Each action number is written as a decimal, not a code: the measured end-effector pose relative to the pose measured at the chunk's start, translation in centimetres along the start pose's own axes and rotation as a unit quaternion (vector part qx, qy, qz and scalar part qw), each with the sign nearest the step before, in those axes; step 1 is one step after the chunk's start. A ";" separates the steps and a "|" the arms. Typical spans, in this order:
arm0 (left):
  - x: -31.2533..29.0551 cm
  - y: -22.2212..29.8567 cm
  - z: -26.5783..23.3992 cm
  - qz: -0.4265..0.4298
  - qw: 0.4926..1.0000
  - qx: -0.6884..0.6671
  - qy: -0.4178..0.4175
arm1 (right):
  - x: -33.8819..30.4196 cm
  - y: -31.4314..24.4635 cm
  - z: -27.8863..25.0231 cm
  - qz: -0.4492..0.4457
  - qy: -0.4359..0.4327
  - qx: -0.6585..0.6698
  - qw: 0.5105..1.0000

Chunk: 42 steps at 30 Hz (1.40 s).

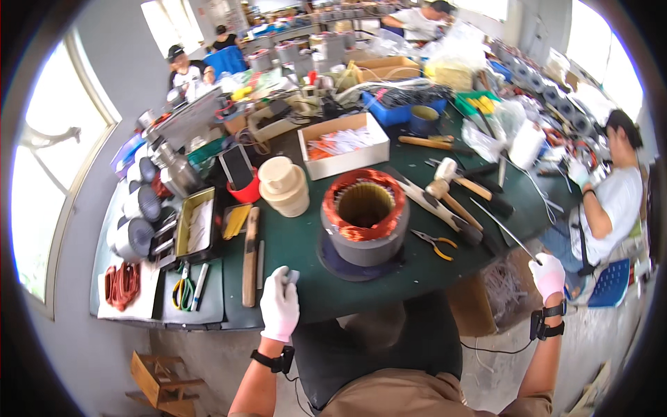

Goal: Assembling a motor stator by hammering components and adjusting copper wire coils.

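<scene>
A motor stator (365, 249) with a ring of copper windings stands upright on a dark round base at the table's front edge. To its left, my white-gloved left hand (280, 306) is closed at that edge. Something small and greyish shows at its fingertips, too little to name. Out to the right, beyond the edge, my gloved right hand (548, 276) grips one end of a thin metal rod (501, 226). The rod slants up and leftward over the table. Yellow-handled pliers (434, 244) lie between the stator and the rod.
Mallets (448, 198) lie right of the stator. Behind it sit a white box (345, 167) of paper strips and a cream cup-shaped block (283, 186). A wooden stick (250, 267) and scissors (183, 290) lie left. A co-worker (611, 201) sits at the right.
</scene>
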<state>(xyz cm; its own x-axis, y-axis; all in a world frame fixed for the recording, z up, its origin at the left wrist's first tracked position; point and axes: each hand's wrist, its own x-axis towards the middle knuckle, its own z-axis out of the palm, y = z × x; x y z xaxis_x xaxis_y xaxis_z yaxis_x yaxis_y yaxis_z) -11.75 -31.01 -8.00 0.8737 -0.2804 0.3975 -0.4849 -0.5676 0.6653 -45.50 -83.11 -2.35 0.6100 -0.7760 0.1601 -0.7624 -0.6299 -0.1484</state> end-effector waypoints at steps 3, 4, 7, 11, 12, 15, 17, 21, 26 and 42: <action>0.4 -1.0 -0.3 -0.014 0.998 -0.038 -0.047 | -1.9 0.4 0.2 -0.027 0.048 0.067 0.996; 0.9 0.7 -1.0 -0.076 0.992 -0.046 -0.086 | -2.5 -1.9 -0.3 0.059 -0.018 0.226 0.972; 3.0 -0.8 -2.0 -0.078 0.982 -0.056 -0.162 | -4.5 -11.2 0.5 0.098 -0.144 0.614 0.770; 7.2 2.3 -3.1 -0.084 0.962 -0.089 -0.245 | -3.7 -19.6 2.8 0.020 -0.289 0.657 0.696; 8.2 2.8 -3.3 -0.081 0.963 -0.087 -0.240 | -3.1 -20.7 4.4 0.018 -0.294 0.655 0.696; 10.5 3.3 -3.9 -0.107 0.955 -0.109 -0.255 | -1.2 -23.7 7.6 0.015 -0.298 0.665 0.685; 11.8 4.1 -4.2 -0.160 0.939 -0.148 -0.266 | 0.3 -25.0 8.6 0.023 -0.296 0.653 0.696; 13.1 1.8 0.6 -0.178 0.926 -0.251 -0.221 | 3.0 -28.2 10.0 0.031 -0.265 0.664 0.699; 13.9 -0.5 8.7 -0.123 0.919 -0.357 -0.115 | 5.0 -30.6 10.8 0.004 -0.292 0.655 0.697; 11.2 -0.9 11.1 -0.113 0.926 -0.359 -0.023 | 3.2 -30.5 9.8 -0.014 -0.315 0.647 0.695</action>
<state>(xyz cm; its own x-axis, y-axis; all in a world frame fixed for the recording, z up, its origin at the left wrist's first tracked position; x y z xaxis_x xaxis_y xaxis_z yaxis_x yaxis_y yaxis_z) -1.11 -42.21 -11.17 0.9484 -0.2603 0.1809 -0.1765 0.0406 0.9835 -18.23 -66.69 -6.94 0.9045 -0.3669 -0.2173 -0.1646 0.1697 -0.9716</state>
